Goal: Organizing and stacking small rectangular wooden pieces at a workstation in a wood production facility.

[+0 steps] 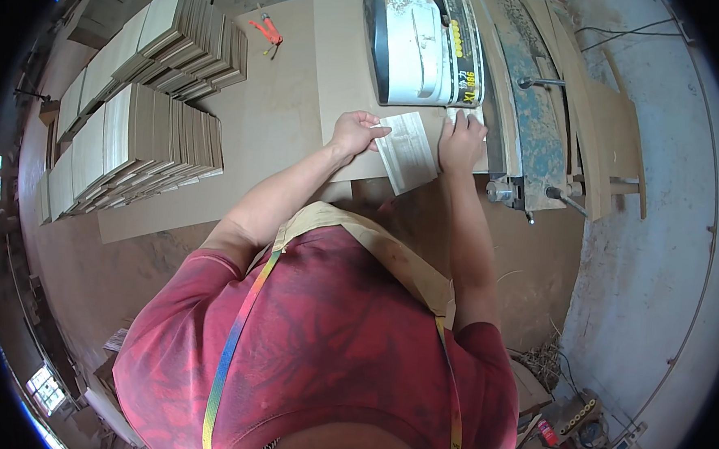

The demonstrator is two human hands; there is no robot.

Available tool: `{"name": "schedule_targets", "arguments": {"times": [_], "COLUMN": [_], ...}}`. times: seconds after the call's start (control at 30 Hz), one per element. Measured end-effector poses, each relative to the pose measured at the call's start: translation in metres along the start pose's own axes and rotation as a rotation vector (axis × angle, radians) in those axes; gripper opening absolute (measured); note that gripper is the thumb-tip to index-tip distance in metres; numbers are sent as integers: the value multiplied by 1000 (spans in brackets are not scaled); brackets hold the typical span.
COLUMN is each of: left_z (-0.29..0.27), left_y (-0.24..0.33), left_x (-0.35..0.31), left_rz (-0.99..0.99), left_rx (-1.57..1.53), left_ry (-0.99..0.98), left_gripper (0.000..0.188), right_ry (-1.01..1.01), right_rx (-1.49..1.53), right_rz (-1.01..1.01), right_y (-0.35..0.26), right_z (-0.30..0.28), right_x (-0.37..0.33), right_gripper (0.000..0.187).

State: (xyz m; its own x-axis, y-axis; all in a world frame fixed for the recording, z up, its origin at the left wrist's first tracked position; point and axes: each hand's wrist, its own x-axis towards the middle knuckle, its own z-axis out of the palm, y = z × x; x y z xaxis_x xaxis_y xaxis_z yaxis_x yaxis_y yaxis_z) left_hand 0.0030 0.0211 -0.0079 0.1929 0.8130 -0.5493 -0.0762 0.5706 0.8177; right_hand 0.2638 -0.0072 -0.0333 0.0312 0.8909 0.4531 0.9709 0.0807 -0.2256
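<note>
My left hand [356, 136] grips a few thin pale wooden boards [410, 156] by their left edge, with the thumb on top. They are slightly fanned and tilted near the front edge of the work surface. My right hand [461, 142] is closed over another pale wooden piece [479, 114] at the near end of a white and black machine [421, 53]. Its fingers point away from me and hide most of that piece. The far end of the piece lies close against the machine's housing.
Tall rows of stacked wooden boards [165, 137] stand at the left on a brown sheet-topped table [281, 98]. Orange-handled pliers [268, 33] lie farther back. Right of the machine runs a worn blue metal bed [540, 112] with clamp handles. Cluttered tools [564, 434] sit at lower right.
</note>
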Motion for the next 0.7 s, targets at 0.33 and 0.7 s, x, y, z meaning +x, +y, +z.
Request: {"name": "schedule_targets", "arguments": {"times": [0.33, 0.7], "left_z": [9, 8], "left_y": [0, 0], "left_x": [-2, -7], "left_rz": [71, 26], "left_rx": [51, 73], "left_ry": [6, 3], "left_gripper": [20, 18], "right_ry": [-129, 57], "right_rx": [135, -164], "right_rz": [77, 51], "right_y": [-65, 22], "right_z": [-63, -2], "right_x": [-66, -29], "right_gripper": [50, 45]}}
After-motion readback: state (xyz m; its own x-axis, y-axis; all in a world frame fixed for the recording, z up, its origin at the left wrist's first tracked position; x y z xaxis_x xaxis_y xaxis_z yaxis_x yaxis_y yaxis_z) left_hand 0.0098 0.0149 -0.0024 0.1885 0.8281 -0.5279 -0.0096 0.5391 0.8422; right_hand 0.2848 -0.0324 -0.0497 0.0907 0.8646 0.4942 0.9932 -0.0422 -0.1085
